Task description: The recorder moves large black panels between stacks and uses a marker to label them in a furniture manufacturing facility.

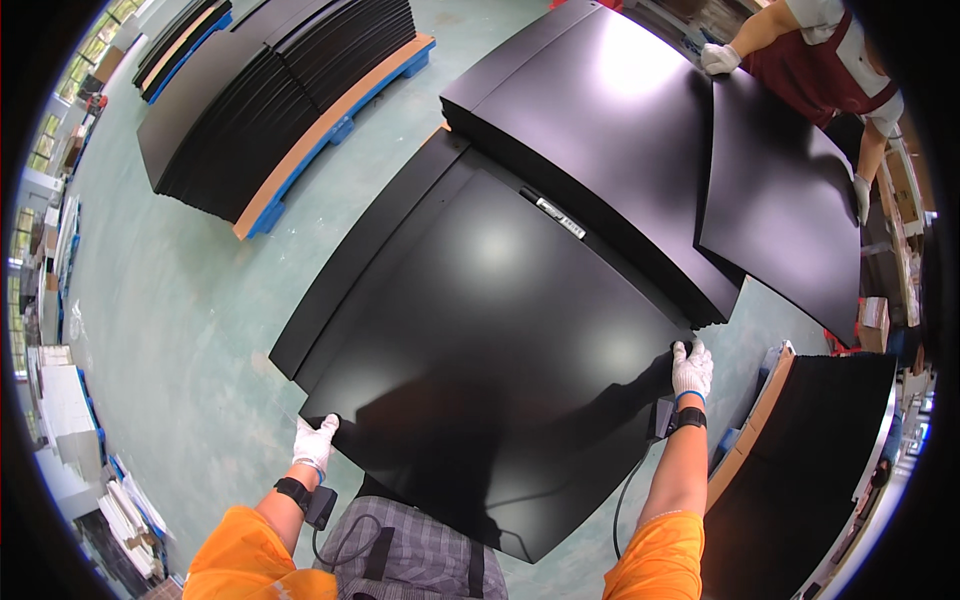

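Observation:
A large glossy black panel (470, 330) spans the space in front of me, its near part jutting out toward my body over a lower stack. My left hand (316, 443), in a white knit glove, is closed on the panel's left edge. The right edge is gripped by my right hand (692, 369), gloved alike, with the thumb on top. Under the panel's far left side shows another black sheet (365, 255). A small silver and black tool with a printed strip (560, 217) rests by the panel's far right edge.
A taller stack of black panels (590, 110) stands beyond. At the right, a co-worker in a dark red apron (810, 70) holds a tilted black panel (780, 190) with gloved hands. More stacked panels (260, 110) sit on a blue pallet (345, 130) at left; another stack (800, 470) is at lower right.

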Demonstrator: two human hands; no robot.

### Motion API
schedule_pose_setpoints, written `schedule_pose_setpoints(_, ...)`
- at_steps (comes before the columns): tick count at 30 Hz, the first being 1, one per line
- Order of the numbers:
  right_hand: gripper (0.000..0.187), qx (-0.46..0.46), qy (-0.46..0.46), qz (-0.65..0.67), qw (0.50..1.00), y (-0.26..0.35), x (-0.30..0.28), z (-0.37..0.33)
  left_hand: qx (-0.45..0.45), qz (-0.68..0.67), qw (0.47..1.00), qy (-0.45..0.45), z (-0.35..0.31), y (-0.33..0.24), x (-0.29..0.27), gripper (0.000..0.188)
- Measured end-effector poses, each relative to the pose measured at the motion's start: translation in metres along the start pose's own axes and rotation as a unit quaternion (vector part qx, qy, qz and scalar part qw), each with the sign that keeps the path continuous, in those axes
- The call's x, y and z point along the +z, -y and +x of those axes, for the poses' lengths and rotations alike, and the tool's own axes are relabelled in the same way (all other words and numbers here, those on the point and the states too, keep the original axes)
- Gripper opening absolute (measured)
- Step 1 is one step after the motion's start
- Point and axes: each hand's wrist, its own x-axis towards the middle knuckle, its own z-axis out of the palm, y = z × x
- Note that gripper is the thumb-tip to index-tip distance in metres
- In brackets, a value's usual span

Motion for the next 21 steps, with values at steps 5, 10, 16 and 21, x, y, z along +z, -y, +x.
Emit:
schedule_pose_setpoints(5, 0.054, 0.001, -0.001, 0.009, 1.000, 0.005, 0.003, -0.003, -0.050, -0.018, 0.998, 0.029, -0.003, 0.027, -0.008, 0.057)
schedule_pose_setpoints(10, 0.054, -0.016, -0.022, -0.005, 1.000, 0.005, 0.012, -0.006, -0.053, -0.038, 0.997, 0.051, -0.004, 0.020, -0.011, 0.067)
schedule_pose_setpoints(16, 0.054, -0.047, -0.112, -0.137, 0.983, 0.019, 0.020, -0.038, 0.066, 0.201, 0.965, -0.154, -0.023, 0.006, -0.007, 0.102)
schedule_pose_setpoints(21, 0.055, -0.133, -0.146, -0.073, 0.978, 0.022, 0.062, -0.084, 0.369, 0.456, 0.789, -0.182, -0.001, 0.035, 0.011, 0.075)
